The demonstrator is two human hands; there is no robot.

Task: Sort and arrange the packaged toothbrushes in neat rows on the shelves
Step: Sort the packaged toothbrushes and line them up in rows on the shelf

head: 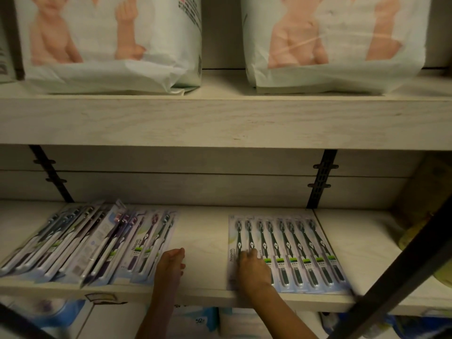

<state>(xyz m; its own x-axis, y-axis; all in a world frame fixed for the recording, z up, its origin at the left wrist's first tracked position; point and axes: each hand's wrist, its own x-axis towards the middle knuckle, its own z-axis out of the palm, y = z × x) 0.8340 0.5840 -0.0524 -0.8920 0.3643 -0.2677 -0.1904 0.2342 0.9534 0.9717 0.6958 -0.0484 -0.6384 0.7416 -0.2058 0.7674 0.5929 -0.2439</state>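
Observation:
On the lower shelf (203, 231) lie two groups of packaged toothbrushes. The left group (85, 243) is a slanted, overlapping pile of several packs with white, grey and purple brushes. The right group (288, 253) is a flat, even row of several packs with dark green brushes. My left hand (171, 264) rests at the right edge of the left pile, its fingers loosely bent and touching the outermost pack. My right hand (254, 267) lies flat on the leftmost packs of the right row, pressing on them.
Two large diaper bags (110, 45) (335, 42) stand on the upper shelf (220, 118). A dark metal bar (401, 270) crosses the lower right corner. Yellow items (413, 238) sit at the far right. Blue-white packages (200, 321) fill the shelf below.

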